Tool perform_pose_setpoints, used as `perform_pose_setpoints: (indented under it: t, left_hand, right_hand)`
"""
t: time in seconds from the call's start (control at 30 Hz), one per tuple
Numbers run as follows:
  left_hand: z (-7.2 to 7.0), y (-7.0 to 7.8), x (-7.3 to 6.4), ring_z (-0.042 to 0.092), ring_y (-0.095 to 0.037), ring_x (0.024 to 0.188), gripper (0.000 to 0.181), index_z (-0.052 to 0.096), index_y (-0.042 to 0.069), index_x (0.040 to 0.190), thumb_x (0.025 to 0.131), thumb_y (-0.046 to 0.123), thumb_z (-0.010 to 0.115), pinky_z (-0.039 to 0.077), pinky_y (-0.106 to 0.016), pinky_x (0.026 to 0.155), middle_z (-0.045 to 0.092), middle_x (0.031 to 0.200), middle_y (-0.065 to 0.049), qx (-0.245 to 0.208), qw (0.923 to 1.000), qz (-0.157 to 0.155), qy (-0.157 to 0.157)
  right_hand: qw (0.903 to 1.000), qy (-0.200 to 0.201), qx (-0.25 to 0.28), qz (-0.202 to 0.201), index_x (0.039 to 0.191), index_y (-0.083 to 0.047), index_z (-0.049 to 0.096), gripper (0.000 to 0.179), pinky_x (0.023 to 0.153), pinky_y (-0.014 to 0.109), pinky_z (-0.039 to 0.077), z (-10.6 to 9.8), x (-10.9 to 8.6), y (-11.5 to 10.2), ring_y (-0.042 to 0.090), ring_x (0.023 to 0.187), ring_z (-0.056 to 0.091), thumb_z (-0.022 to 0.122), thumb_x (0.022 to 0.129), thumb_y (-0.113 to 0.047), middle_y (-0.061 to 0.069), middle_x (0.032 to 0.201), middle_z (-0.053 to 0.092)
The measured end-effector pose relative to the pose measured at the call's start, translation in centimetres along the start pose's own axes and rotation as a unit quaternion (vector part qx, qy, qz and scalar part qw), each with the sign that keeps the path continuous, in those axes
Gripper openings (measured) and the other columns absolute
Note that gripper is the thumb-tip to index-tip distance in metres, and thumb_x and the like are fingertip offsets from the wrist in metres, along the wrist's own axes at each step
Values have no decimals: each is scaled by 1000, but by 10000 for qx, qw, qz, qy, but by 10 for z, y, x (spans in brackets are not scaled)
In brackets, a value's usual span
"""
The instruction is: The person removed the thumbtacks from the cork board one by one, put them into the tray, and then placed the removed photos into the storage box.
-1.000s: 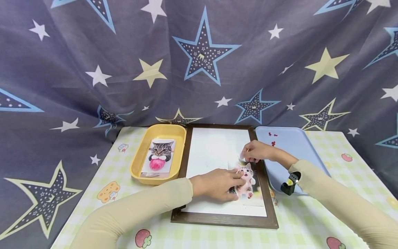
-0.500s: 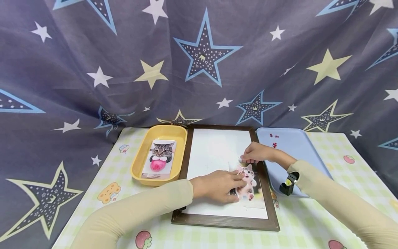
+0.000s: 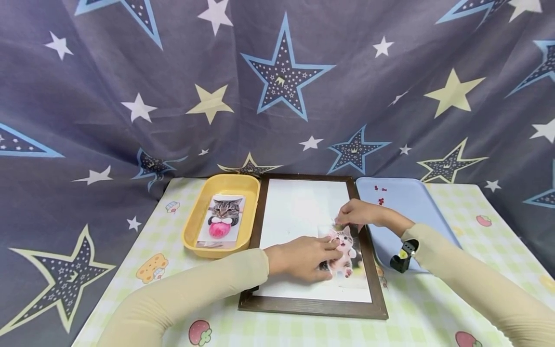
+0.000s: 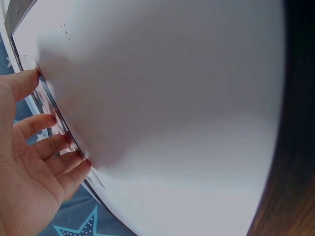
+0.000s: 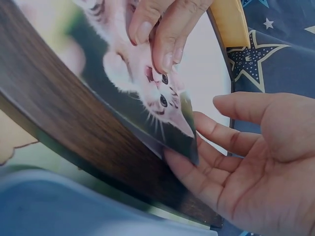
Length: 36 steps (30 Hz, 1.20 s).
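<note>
In the head view a kitten photo (image 3: pixel 347 270) lies on the white board (image 3: pixel 286 207) inside a dark brown frame (image 3: pixel 312 306), near its right side. My left hand (image 3: pixel 305 258) rests on the photo, its fingers extended; their tips touch the kitten's face in the right wrist view. My right hand (image 3: pixel 360 212) is at the photo's far edge. In the right wrist view, its lower fingers (image 5: pixel 184 169) touch the photo's corner, which stands slightly raised. The right thumb (image 5: pixel 241 105) is apart from the photo, and nothing shows between it and the fingers.
A yellow basket (image 3: pixel 188 226) with cat photos stands left of the frame. To the right, partly beneath the right forearm, lies a light blue tray (image 3: pixel 407 193) with several small red pieces (image 3: pixel 381 201). A starry curtain (image 3: pixel 173 72) hangs behind the checked tablecloth (image 3: pixel 243 332).
The right fingertips have shifted slightly at the photo's far edge. The left hand stays on the photo, and the frame, basket and tray keep their places.
</note>
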<state>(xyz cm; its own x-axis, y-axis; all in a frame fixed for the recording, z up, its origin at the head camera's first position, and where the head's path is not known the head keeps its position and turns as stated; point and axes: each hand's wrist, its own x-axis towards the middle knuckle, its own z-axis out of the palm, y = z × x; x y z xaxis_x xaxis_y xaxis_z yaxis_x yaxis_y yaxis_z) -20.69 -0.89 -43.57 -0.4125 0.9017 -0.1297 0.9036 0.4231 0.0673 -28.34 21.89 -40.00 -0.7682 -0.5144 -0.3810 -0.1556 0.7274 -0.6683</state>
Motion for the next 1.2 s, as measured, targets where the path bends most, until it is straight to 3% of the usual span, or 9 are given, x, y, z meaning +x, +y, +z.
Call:
perform_pose_setpoints:
  t: [0.2, 0.33, 0.47, 0.6, 0.83, 1.2]
  left_hand:
    - [-3, -2, 0, 39, -29, 150, 61, 46, 17, 154, 101, 47, 54, 38, -38, 121, 40, 162, -7, 63, 10000, -45, 49]
    - [-4, -3, 0, 39, -29, 150, 61, 45, 18, 155, 101, 47, 54, 39, -38, 120, 40, 162, -7, 69, 9999, -89, 21]
    - [-2, -3, 0, 39, -29, 150, 62, 44, 18, 155, 101, 47, 54, 38, -37, 121, 39, 163, -8, 12, 10000, -74, -63]
    - [-1, -3, 0, 38, -27, 150, 62, 44, 18, 155, 101, 47, 54, 37, -35, 121, 38, 163, -8, -9, 9999, -72, -101]
    - [0, -1, -1, 40, -29, 149, 61, 44, 19, 155, 102, 48, 54, 40, -36, 119, 38, 163, -8, -35, 9999, -88, -85]
    - [-1, 2, -2, 37, -28, 151, 61, 44, 19, 156, 103, 48, 53, 37, -36, 121, 37, 164, -6, -84, 9999, -86, -34]
  right_hand:
    - [9996, 47, 257, 118, 112, 2, 73, 29, 69, 39, 62, -2, -2, 1, 22, 100, 66, 59, 102, -21, 20, 121, 69]
    - [9983, 5, 501, 300, 116, 4, 72, 31, 69, 39, 64, -3, -3, 3, 23, 88, 67, 58, 102, -21, 23, 127, 64]
    - [9959, -66, 711, 555, 115, 5, 71, 30, 69, 38, 64, -4, -5, 3, 21, 69, 63, 59, 102, -19, 16, 108, 65]
    - [9943, -61, 792, 708, 103, 8, 68, 27, 69, 37, 64, -5, -7, 2, 17, 65, 64, 60, 101, -18, 7, 82, 59]
    - [9907, 119, 964, 952, 116, 14, 68, 35, 71, 37, 64, -5, -8, 3, 17, 67, 66, 58, 101, -16, 13, 90, 61]
    - [9866, -121, 1306, 966, 115, 12, 68, 30, 71, 36, 64, -8, -10, 9, 17, 66, 64, 59, 100, -12, 10, 89, 62]
